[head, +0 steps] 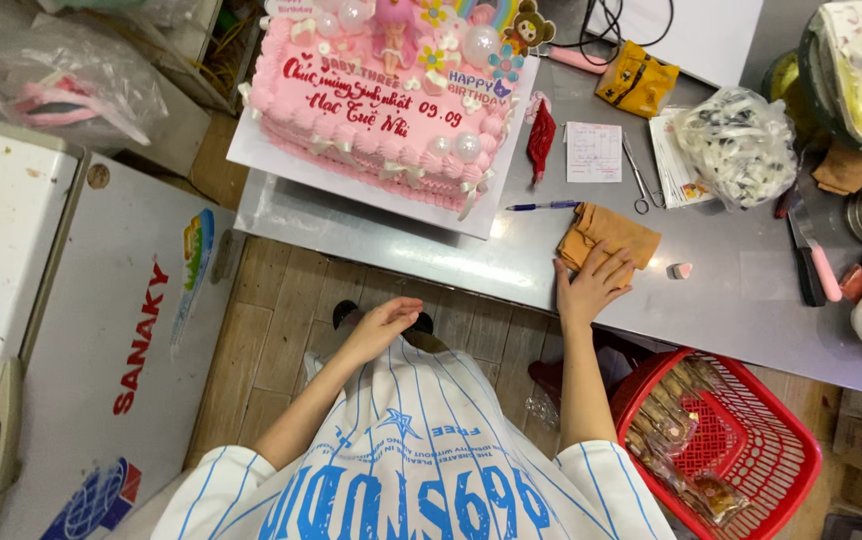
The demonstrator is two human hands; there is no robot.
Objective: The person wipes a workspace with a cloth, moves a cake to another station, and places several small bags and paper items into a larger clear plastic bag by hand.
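My right hand [589, 285] lies flat with spread fingers on a folded orange cloth [613, 232] near the front edge of the steel table [741, 290]. My left hand [383, 324] hangs in front of the table edge over the wooden floor, fingers relaxed, holding nothing. A pink decorated cake [381, 100] with red writing, pearls and a doll figure sits on a white board [281, 165] at the table's left end. A blue pen [543, 206] lies just left of the cloth.
Scissors [639, 180], a paper slip [593, 151], a red piping bag [541, 140], a bag of white pieces [736, 145], a pink-handled knife [813, 255] and a small pink eraser-like piece [680, 270] lie on the table. A red basket [781, 430] stands at right, a white chest freezer [101, 330] at left.
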